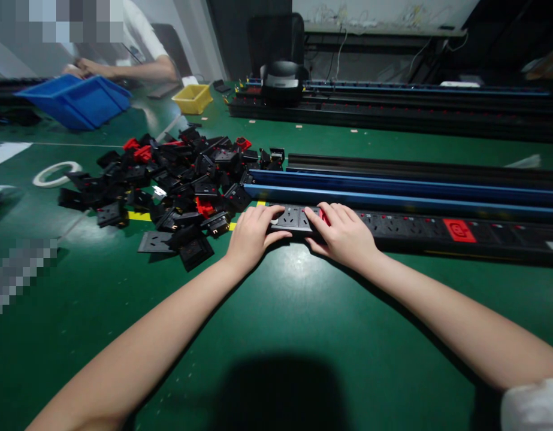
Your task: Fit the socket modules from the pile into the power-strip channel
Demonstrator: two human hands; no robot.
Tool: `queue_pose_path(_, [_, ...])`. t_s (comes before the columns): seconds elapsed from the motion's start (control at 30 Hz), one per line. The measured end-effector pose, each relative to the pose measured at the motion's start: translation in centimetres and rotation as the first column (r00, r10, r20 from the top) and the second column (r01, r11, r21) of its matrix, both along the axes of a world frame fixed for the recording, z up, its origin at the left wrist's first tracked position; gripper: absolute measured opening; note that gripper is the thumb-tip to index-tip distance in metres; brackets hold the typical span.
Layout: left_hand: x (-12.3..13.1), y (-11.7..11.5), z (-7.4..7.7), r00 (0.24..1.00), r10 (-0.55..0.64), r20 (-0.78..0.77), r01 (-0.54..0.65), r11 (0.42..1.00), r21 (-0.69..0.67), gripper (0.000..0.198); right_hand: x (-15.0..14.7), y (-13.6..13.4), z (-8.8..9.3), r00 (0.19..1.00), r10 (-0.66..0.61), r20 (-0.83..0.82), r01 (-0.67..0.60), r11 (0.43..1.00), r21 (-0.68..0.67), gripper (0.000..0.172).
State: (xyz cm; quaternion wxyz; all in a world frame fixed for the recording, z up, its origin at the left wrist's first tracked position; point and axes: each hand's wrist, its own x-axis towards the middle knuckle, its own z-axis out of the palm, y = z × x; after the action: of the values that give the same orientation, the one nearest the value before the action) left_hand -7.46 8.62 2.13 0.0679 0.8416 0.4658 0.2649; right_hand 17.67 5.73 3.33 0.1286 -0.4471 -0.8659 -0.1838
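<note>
A long black power strip (420, 230) lies across the green table, with sockets and red modules set in it. My left hand (251, 234) rests at its left end, fingers stretched flat and pressing on a black socket module (290, 216). My right hand (341, 233) lies just to the right, fingers laid over the strip beside a small red module (323, 216). Neither hand lifts anything off the table.
A heap of loose black and red socket modules (177, 185) lies to the left. Blue and black rails (393, 188) run behind the strip. Farther back stand a blue bin (76, 102), a yellow tray (193, 97), a white tape ring (56, 173), and another person's arms (123, 69).
</note>
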Motion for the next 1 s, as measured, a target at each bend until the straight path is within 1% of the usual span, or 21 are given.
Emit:
queue_pose_path(0.07, [0.0, 0.1, -0.1, 0.998, -0.022, 0.051, 0.024, 0.999, -0.036, 0.055, 0.0, 0.0, 0.0, 1.0, 0.002, 0.01, -0.002, 1.0, 0.013, 0.059])
queue_pose_path(0.2, [-0.1, 0.4, 0.0, 0.983, -0.045, 0.177, 0.075, 0.983, -0.165, 0.052, 0.0, 0.0, -0.1, 1.0, 0.002, 0.017, -0.002, 1.0, 0.02, 0.059])
queue_pose_path(0.3, [-0.1, 0.3, 0.4, 0.981, -0.028, 0.193, 0.077, 0.963, -0.256, 0.052, 0.0, 0.0, -0.1, 1.0, -0.001, 0.012, 0.001, 1.0, 0.011, 0.06])
queue_pose_path(0.37, [0.0, 0.2, 0.5, 0.985, -0.021, 0.173, 0.069, 0.959, -0.276, 0.052, 0.0, 0.0, -0.1, 1.0, 0.001, 0.008, -0.001, 1.0, 0.016, 0.059])
queue_pose_path(0.43, [0.0, 0.0, 0.4, 0.989, -0.02, 0.149, 0.056, 0.968, -0.244, 0.051, 0.0, 0.0, -0.1, 1.0, 0.004, 0.007, -0.004, 1.0, 0.024, 0.059])
queue_pose_path(0.5, [0.0, -0.1, 0.0, 0.99, -0.03, 0.135, 0.054, 0.982, -0.182, 0.051, 0.0, 0.0, -0.1, 1.0, 0.004, 0.01, -0.004, 1.0, 0.027, 0.06])
queue_pose_path(0.67, [-0.2, -0.1, -0.6, 0.99, -0.089, 0.105, 0.093, 0.995, -0.039, 0.053, 0.1, 0.0, -0.1, 1.0, 0.005, 0.031, -0.006, 0.999, 0.036, 0.06])
queue_pose_path(0.77, [-0.3, -0.1, -0.8, 0.989, -0.099, 0.111, 0.102, 0.995, -0.019, 0.056, 0.1, -0.1, -0.1, 0.999, 0.003, 0.032, -0.004, 0.999, 0.039, 0.06])
queue_pose_path(0.9, [-0.4, -0.2, -1.0, 0.982, -0.089, 0.168, 0.097, 0.995, -0.039, 0.063, 0.0, -0.1, 0.0, 1.0, -0.003, 0.016, 0.003, 1.0, 0.014, 0.061])
queue_pose_path(1.0, [-0.4, -0.2, -1.1, 0.982, -0.102, 0.159, 0.111, 0.993, -0.048, 0.056, 0.0, -0.1, 0.0, 1.0, -0.005, 0.003, 0.005, 1.0, 0.014, 0.063])
